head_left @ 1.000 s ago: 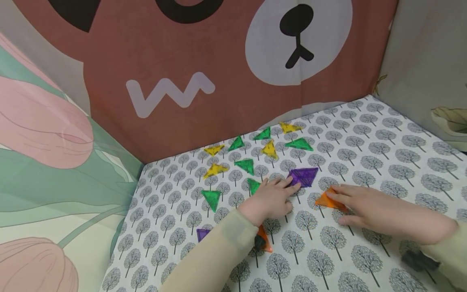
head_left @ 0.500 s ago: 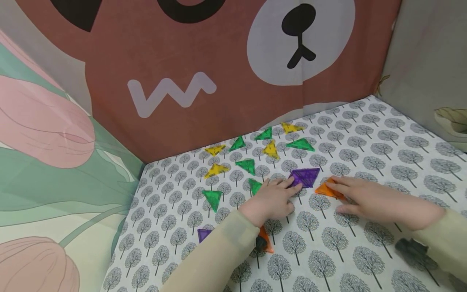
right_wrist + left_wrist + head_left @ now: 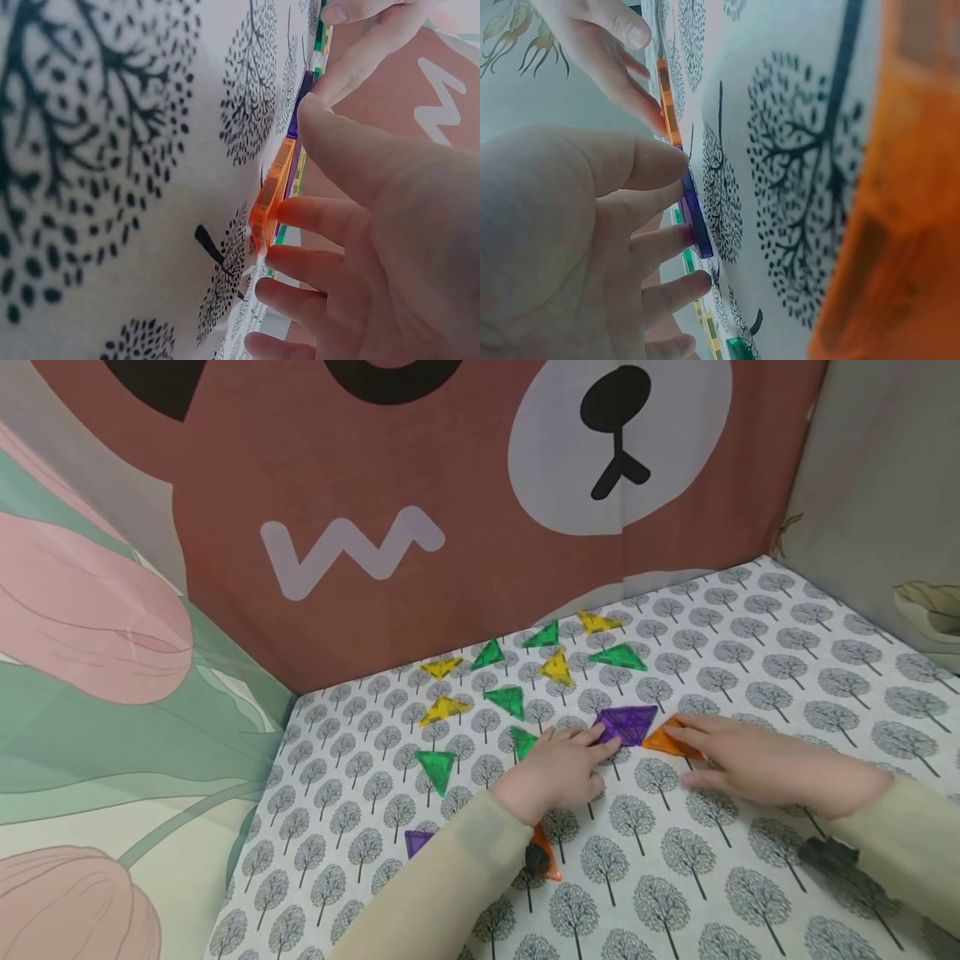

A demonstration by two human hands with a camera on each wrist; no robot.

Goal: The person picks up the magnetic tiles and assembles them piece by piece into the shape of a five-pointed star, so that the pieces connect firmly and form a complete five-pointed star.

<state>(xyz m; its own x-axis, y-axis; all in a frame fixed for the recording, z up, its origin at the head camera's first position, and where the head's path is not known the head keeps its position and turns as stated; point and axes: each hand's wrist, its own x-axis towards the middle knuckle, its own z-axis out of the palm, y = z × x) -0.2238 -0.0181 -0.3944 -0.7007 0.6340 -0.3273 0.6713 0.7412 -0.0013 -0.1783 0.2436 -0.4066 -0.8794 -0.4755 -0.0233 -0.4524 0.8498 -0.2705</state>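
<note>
A translucent orange triangular tile (image 3: 670, 741) is lying flat on the desk (image 3: 750, 893), one corner touching the near right corner of a purple four-sided shape (image 3: 628, 726) that is showing slanting lines inside. The right hand (image 3: 757, 766) is reaching over the orange tile with its fingers extended and not curling round anything; fingertips are touching the tile's top while the thumb is staying apart from it. The left hand (image 3: 555, 772) is lying low with its fingers spread and relaxed, the fingertips resting at the purple shape's left end without gripping it.

Just beyond the left hand, a green triangular tile (image 3: 522, 741) is showing only partly. A second orange tile (image 3: 551, 858) is peeking out beside the left sleeve (image 3: 457, 881) and a black device (image 3: 536, 860) at that wrist, and a small purple tile (image 3: 417, 842) is showing beyond the same sleeve.

Farther off, five more green tiles (image 3: 437, 770) and four yellow tiles (image 3: 557, 667) are lying apart from one another. A white cloth printed with grey trees is covering the desk. Behind it, a reddish-brown hanging (image 3: 375, 635) is displaying a bear's muzzle, and pink tulips are decorating the fabric (image 3: 90, 735) on the left.
</note>
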